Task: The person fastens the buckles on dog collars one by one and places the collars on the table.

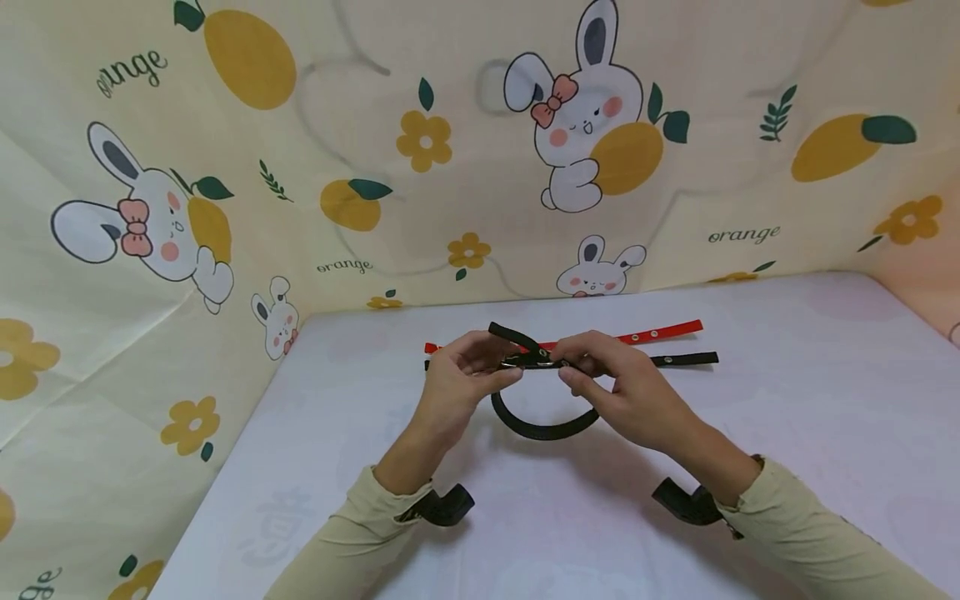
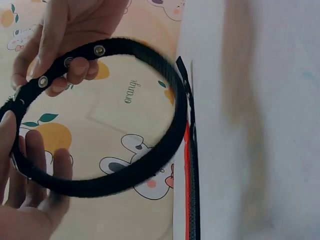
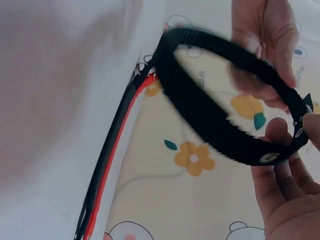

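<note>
A black collar [image 1: 545,432] with metal eyelets is bent into a loop above the table, its buckle end and strap end meeting at the top. The left hand [image 1: 456,383] pinches it near the buckle, thumb against fingers. From the other side, the right hand [image 1: 630,392] pinches the strap beside the buckle. A free tip of the strap sticks up between the hands. The left wrist view shows the loop [image 2: 155,155] with several eyelets along its upper part; in the right wrist view, the buckle is mostly hidden by the fingers.
Behind the hands a red collar [image 1: 660,333] and another black collar [image 1: 686,360] lie stretched out side by side on the white table [image 1: 555,533]. A patterned cloth [image 1: 465,183] with rabbits and oranges hangs along the table's far edge and left side.
</note>
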Demonstrator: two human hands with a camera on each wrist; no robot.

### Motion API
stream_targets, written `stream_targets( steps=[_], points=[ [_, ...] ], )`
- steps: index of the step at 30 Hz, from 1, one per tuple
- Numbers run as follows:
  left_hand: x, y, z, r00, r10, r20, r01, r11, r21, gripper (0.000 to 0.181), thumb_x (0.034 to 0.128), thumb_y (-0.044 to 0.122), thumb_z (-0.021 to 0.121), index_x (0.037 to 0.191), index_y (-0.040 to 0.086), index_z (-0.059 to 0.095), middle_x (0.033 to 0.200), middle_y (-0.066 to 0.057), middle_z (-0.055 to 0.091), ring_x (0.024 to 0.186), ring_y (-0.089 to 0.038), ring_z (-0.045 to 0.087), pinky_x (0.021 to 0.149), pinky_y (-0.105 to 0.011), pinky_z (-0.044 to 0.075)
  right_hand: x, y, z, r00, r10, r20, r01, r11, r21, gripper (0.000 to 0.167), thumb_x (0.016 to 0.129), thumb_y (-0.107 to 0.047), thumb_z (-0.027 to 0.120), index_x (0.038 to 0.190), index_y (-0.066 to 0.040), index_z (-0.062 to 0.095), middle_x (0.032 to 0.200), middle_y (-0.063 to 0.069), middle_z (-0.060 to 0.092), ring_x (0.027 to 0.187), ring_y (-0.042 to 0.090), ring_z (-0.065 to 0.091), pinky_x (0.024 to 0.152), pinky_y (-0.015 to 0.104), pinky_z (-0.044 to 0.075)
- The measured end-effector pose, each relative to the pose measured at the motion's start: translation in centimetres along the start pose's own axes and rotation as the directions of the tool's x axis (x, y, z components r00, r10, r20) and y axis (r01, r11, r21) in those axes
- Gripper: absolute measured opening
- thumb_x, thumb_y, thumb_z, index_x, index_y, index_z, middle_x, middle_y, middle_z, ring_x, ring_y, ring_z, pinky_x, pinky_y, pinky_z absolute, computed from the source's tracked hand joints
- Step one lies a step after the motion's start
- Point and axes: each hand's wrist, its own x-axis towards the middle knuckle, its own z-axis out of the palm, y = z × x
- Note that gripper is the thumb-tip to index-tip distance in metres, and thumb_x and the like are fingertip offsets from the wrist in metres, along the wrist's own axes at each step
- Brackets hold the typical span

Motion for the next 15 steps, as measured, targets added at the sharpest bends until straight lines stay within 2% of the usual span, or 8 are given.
stream_targets(
  steps=[4, 7, 11, 15],
  points=[
    [0.05, -0.05, 0.03, 0.999, -0.025, -0.035, 0.026, 0.999, 0.033, 0.037, 0.0814, -0.002, 0.078, 0.117, 0.004, 0.069, 0.106, -0.005, 0.073, 0.100, -0.015, 0.069, 0.088, -0.028, 0.056, 0.11, 0.10, 0.03, 1.000, -0.014, -0.009, 0.014, 1.000, 0.007, 0.021, 0.095, -0.012, 0.067, 0.114, -0.022, 0.064, 0.095, -0.008, 0.062, 0.081, 0.007, 0.060, 0.078, 0.021, 0.052],
    [-0.04, -0.16, 0.15, 0.998, -0.041, -0.040, 0.043, 0.998, 0.053, 0.036, 0.0815, 0.002, 0.079, 0.116, 0.005, 0.071, 0.104, -0.003, 0.074, 0.100, -0.015, 0.068, 0.089, -0.029, 0.055, 0.05, 0.05, 0.12, 1.000, 0.012, -0.016, -0.012, 1.000, 0.011, 0.017, 0.096, -0.014, 0.067, 0.110, -0.023, 0.063, 0.093, -0.007, 0.064, 0.081, 0.007, 0.063, 0.077, 0.023, 0.052],
    [-0.32, -0.23, 0.44, 0.997, -0.060, -0.047, 0.062, 0.997, 0.035, 0.035, 0.0812, 0.002, 0.080, 0.115, 0.005, 0.072, 0.100, 0.000, 0.074, 0.099, -0.015, 0.068, 0.091, -0.031, 0.053, -0.04, -0.07, 0.49, 0.998, 0.035, -0.045, -0.035, 0.999, 0.003, 0.013, 0.094, -0.020, 0.069, 0.104, -0.024, 0.061, 0.094, -0.010, 0.065, 0.085, 0.006, 0.066, 0.077, 0.025, 0.052],
    [-0.40, -0.01, 0.80, 0.998, -0.057, -0.038, 0.057, 0.998, -0.012, 0.036, 0.0813, 0.000, 0.079, 0.117, 0.001, 0.070, 0.102, -0.001, 0.075, 0.097, -0.014, 0.071, 0.093, -0.032, 0.055, 0.30, -0.12, 0.61, 0.994, -0.021, -0.109, 0.019, 1.000, -0.011, 0.014, 0.091, -0.020, 0.074, 0.099, -0.023, 0.062, 0.095, -0.012, 0.065, 0.085, 0.005, 0.065, 0.078, 0.025, 0.052]
  ],
)
